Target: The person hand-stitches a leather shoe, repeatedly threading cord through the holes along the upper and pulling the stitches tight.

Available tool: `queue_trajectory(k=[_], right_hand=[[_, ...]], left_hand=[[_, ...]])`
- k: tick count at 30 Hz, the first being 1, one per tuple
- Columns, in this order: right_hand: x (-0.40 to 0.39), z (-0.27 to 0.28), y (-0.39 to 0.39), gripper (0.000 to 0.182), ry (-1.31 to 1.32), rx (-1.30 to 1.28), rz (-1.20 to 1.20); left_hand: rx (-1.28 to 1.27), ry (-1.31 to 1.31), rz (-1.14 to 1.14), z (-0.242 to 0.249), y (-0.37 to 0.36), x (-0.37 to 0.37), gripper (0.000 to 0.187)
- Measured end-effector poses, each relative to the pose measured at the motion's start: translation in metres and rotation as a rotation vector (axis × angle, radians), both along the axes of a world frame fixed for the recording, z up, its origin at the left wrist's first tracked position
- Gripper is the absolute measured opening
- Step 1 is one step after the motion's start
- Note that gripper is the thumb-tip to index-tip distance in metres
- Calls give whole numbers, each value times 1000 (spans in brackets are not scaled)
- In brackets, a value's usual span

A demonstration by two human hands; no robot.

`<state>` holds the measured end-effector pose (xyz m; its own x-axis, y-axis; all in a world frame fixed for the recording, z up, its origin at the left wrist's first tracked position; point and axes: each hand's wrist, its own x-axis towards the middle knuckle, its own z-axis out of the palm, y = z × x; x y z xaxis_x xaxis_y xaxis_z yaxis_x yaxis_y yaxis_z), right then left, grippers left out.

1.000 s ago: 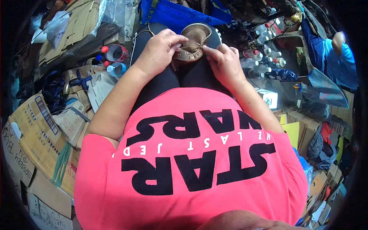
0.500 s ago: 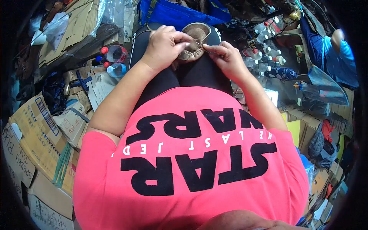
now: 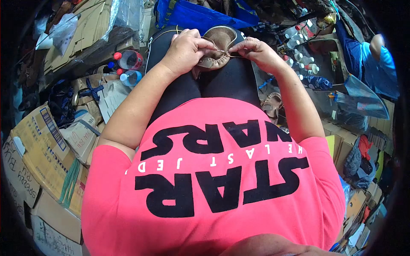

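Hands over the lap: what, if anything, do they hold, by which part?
A thin cord: the right hand pinches it close to the brown shoe piece; the left hand seems to pinch another stretch, its exact spot unclear.

My widest passage runs over the dark trousers [image 3: 209,87] between the two forearms [image 3: 145,91], up to the near edge of the brown shoe [image 3: 221,37]. There the left grip [image 3: 187,49] and right grip [image 3: 258,52] hem me in from both sides, and a thin cord [image 3: 222,51] strung between them bars the gap. Beyond the knees a blue bag [image 3: 203,18] blocks me, while red-capped bottles [image 3: 131,59] and cardboard [image 3: 40,136] crowd the left side.
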<state>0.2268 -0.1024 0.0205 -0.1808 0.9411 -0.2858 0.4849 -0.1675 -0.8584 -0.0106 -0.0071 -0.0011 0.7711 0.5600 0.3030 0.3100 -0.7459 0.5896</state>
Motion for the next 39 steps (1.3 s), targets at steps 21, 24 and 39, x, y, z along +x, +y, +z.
queue_trajectory(k=[21,24,39], right_hand=[[5,-4,2,25,98,-22,7],[7,-6,2,25,86,10,17],[0,-7,-3,26,75,82,7]], left_hand=[[33,16,-11,-1,1,3,15],[50,29,-10,-1,0,3,14],[130,66,-167,21,2,11,16]])
